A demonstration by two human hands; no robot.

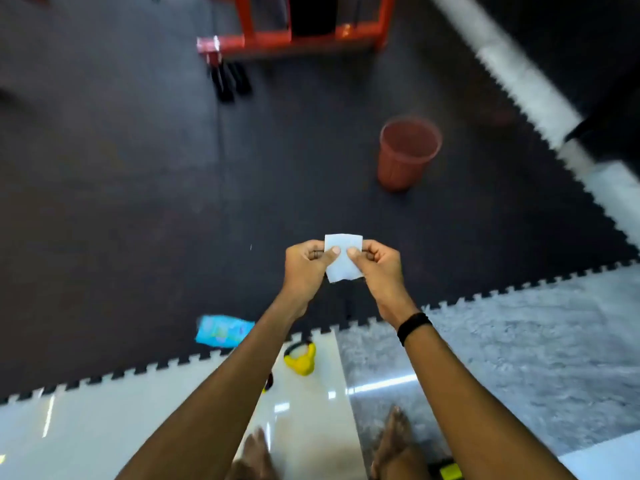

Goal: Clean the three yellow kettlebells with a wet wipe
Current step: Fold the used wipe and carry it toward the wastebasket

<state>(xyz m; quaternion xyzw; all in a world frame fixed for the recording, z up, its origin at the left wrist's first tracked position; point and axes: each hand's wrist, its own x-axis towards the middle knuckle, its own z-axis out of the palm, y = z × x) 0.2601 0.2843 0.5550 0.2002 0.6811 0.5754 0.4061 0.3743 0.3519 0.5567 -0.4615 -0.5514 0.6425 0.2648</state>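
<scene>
- a folded white wet wipe [343, 257] is held up in front of the body, pinched on its left edge by the thumb and curled fingers of the left hand [306, 264] and on its right edge by those of the right hand [379, 265].
- a black band [414, 327] is worn on the right wrist.
- one yellow kettlebell [300, 359] is seen standing on the pale tile floor [104, 427], just beside the toothed edge of the dark rubber mat [138, 202]; a second yellow shape [267, 383] is mostly hidden behind the left forearm and may be another.
- a blue wipe packet [223, 330] is seen lying on the mat near the kettlebell.
- a red bin [407, 152] is shown upright on the mat, well apart from the hands.
</scene>
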